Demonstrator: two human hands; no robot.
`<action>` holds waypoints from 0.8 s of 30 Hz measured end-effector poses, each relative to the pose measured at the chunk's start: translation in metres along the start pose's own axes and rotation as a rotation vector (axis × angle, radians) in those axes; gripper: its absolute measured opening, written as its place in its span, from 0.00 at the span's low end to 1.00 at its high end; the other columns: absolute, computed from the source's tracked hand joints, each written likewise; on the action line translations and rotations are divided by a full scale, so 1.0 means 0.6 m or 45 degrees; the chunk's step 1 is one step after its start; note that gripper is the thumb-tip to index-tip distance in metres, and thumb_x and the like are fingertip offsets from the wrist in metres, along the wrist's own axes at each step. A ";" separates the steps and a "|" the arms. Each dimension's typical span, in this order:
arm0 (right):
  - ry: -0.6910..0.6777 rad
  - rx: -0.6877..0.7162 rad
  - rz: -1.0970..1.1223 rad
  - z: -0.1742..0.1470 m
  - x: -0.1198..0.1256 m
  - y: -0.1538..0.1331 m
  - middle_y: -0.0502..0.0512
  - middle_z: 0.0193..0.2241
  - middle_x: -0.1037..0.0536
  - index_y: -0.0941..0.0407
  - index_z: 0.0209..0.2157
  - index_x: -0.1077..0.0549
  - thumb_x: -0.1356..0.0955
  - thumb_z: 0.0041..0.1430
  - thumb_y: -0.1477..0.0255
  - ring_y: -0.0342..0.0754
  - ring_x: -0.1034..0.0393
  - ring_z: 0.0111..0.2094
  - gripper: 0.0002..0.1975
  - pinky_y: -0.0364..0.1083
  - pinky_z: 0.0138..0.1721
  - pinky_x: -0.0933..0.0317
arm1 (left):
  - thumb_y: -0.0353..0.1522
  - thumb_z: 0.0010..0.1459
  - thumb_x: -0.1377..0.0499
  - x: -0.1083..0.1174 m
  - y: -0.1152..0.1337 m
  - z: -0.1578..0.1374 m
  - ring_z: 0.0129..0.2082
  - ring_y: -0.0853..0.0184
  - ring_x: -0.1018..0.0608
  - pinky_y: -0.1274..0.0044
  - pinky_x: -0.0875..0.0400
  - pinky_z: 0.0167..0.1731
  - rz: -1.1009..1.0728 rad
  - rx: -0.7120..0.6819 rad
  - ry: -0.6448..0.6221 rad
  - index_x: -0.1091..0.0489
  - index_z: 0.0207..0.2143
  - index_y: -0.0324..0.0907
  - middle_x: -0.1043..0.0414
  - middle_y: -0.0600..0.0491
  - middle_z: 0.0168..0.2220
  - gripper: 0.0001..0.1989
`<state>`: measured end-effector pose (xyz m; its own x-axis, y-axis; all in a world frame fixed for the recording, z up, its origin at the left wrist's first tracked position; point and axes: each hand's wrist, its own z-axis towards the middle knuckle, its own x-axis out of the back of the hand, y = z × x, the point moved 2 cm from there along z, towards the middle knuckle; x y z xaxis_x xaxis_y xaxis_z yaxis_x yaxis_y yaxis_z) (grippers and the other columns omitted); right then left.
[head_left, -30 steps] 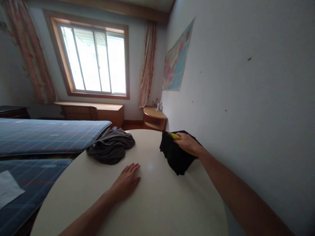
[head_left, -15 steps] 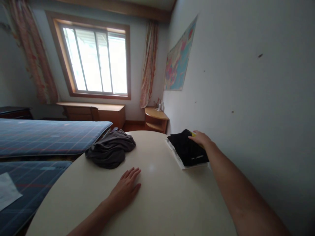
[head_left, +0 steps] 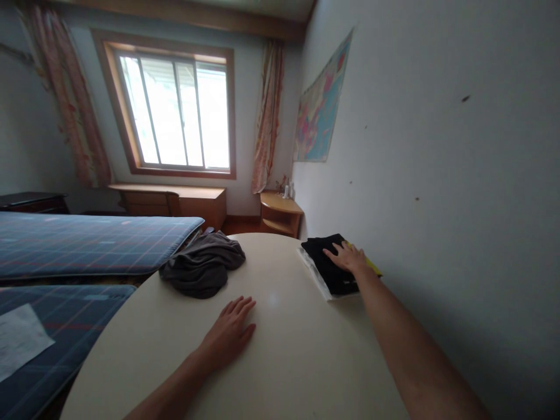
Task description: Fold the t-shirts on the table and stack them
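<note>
Toward the far right rim of the table [head_left: 284,361], touching the top of a folded black cloth [head_left: 326,271] with the spread fingers of the right hand [head_left: 350,258], clasping nothing. Under and left of those fingers, slanting lengthwise from the table's far rim toward its near right, with a yellow strip [head_left: 371,266] along the cloth's right edge. At the table's middle, resting the left hand [head_left: 230,332] empty, loosely spread.
</note>
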<state>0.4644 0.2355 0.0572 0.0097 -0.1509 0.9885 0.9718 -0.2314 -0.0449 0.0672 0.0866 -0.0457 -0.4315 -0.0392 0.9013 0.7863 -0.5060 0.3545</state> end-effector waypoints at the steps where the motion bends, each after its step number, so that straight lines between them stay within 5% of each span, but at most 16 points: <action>1: 0.020 0.007 -0.011 -0.004 0.003 -0.005 0.64 0.68 0.48 0.53 0.66 0.42 0.46 0.62 0.43 0.65 0.58 0.68 0.40 0.67 0.63 0.66 | 0.35 0.62 0.48 0.001 0.001 0.000 0.66 0.57 0.41 0.61 0.47 0.65 -0.002 0.005 -0.001 0.40 0.63 0.42 0.40 0.48 0.65 0.26; 9: 0.288 0.400 0.163 -0.114 0.016 -0.135 0.63 0.67 0.44 0.57 0.61 0.35 0.44 0.67 0.57 0.58 0.58 0.68 0.28 0.58 0.65 0.61 | 0.32 0.60 0.47 0.010 0.000 0.009 0.63 0.57 0.36 0.63 0.42 0.63 -0.046 0.039 0.134 0.37 0.60 0.41 0.36 0.46 0.62 0.25; 15: 0.007 0.587 0.296 -0.242 -0.074 -0.207 0.63 0.65 0.41 0.57 0.61 0.34 0.43 0.67 0.55 0.58 0.57 0.68 0.29 0.58 0.65 0.58 | 0.32 0.58 0.44 0.045 -0.086 0.017 0.67 0.49 0.45 0.58 0.45 0.63 0.164 0.377 0.566 0.33 0.58 0.43 0.45 0.45 0.66 0.24; 19: -0.202 0.559 0.334 -0.277 -0.113 -0.205 0.61 0.68 0.46 0.57 0.65 0.40 0.45 0.68 0.56 0.56 0.61 0.70 0.31 0.56 0.66 0.63 | 0.30 0.57 0.43 0.053 -0.143 0.010 0.63 0.49 0.38 0.62 0.42 0.61 0.289 0.626 0.530 0.33 0.59 0.40 0.40 0.41 0.62 0.26; 24: -0.257 0.566 0.391 -0.284 -0.110 -0.187 0.60 0.68 0.47 0.58 0.65 0.41 0.44 0.68 0.58 0.56 0.58 0.69 0.30 0.55 0.67 0.63 | 0.27 0.59 0.48 0.058 -0.144 0.009 0.49 0.56 0.27 0.67 0.36 0.55 0.279 0.566 0.455 0.27 0.45 0.36 0.26 0.43 0.45 0.14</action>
<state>0.3143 0.1077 -0.0276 0.3098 0.0490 0.9495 0.9224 0.2268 -0.3126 -0.0133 0.1338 -0.0434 -0.2996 -0.4276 0.8528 0.9497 -0.0483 0.3094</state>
